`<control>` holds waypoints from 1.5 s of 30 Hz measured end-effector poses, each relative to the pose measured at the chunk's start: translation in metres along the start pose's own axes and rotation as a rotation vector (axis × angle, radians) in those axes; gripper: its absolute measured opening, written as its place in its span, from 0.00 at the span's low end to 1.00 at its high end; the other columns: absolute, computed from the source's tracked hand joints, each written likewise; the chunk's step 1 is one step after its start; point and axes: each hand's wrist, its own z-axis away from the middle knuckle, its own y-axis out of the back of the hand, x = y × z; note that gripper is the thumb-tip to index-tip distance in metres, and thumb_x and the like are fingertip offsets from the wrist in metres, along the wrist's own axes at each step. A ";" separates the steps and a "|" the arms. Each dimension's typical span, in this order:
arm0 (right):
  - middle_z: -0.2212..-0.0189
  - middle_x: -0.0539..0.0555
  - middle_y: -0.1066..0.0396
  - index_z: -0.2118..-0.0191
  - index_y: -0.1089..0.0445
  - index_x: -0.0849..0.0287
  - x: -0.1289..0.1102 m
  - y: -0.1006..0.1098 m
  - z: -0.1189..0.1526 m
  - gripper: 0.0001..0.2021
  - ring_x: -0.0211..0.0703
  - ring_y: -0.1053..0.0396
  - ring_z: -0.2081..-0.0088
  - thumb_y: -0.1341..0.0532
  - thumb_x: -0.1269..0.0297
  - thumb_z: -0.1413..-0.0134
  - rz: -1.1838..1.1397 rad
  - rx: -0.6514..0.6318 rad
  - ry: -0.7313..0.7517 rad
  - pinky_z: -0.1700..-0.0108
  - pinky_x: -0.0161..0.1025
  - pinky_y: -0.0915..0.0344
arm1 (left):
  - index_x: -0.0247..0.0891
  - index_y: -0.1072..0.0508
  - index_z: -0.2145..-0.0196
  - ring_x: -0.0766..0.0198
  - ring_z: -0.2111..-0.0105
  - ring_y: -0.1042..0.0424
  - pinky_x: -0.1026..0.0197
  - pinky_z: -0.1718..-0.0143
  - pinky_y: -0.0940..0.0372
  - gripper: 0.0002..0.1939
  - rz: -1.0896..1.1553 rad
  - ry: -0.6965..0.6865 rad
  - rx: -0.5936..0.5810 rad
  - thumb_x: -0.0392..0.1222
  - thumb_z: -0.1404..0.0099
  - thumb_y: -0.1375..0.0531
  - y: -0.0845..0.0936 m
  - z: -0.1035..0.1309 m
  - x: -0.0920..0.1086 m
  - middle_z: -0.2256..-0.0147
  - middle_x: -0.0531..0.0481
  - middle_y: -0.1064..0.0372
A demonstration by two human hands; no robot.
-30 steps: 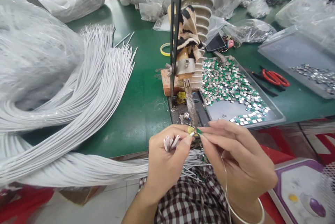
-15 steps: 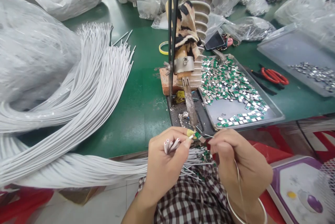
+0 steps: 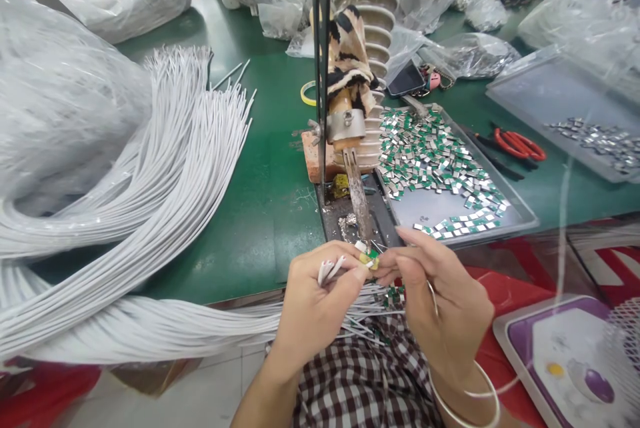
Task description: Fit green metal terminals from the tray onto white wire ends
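My left hand is closed round several white cables, their cut ends poking out above the fist. At its fingertips is a small green circuit board, just under the tip of the soldering iron. My right hand is closed, its fingertips touching the board area beside the left fingers; thin solder wire runs through this hand. Below both hands, more white cables with green boards attached lie over the checked cloth on my lap.
Thick bundles of white cable cover the left side. Right of the iron stands a tray of small green boards, with red-handled pliers beyond it. A second tray holds metal parts. A purple-and-white device sits lower right.
My right hand has moved left, its fingertips now meeting those of my left hand at the board. The wire's loose length has swung out to the right. The view has shifted slightly.
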 end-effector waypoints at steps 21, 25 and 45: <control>0.61 0.52 0.22 0.59 0.25 0.55 -0.006 -0.002 -0.002 0.14 0.42 0.23 0.61 0.36 0.80 0.48 0.104 0.083 0.264 0.58 0.40 0.23 | 0.38 0.24 0.77 0.67 0.69 0.28 0.67 0.66 0.34 0.11 0.057 -0.017 0.027 0.28 0.39 0.40 0.003 0.002 0.005 0.72 0.53 0.26; 0.65 0.51 0.22 0.56 0.28 0.55 -0.003 -0.001 0.003 0.14 0.41 0.23 0.63 0.42 0.79 0.43 0.007 0.082 0.170 0.60 0.39 0.24 | 0.37 0.25 0.77 0.66 0.70 0.28 0.66 0.66 0.35 0.11 -0.011 -0.022 0.035 0.28 0.39 0.41 0.003 0.004 0.004 0.72 0.51 0.26; 0.72 0.49 0.28 0.66 0.28 0.56 0.002 0.008 0.001 0.11 0.40 0.29 0.68 0.38 0.81 0.49 -0.330 0.003 -0.012 0.65 0.39 0.30 | 0.39 0.22 0.65 0.61 0.57 0.26 0.61 0.55 0.35 0.15 -0.170 -0.074 -0.129 0.33 0.28 0.48 0.004 0.019 -0.008 0.59 0.46 0.23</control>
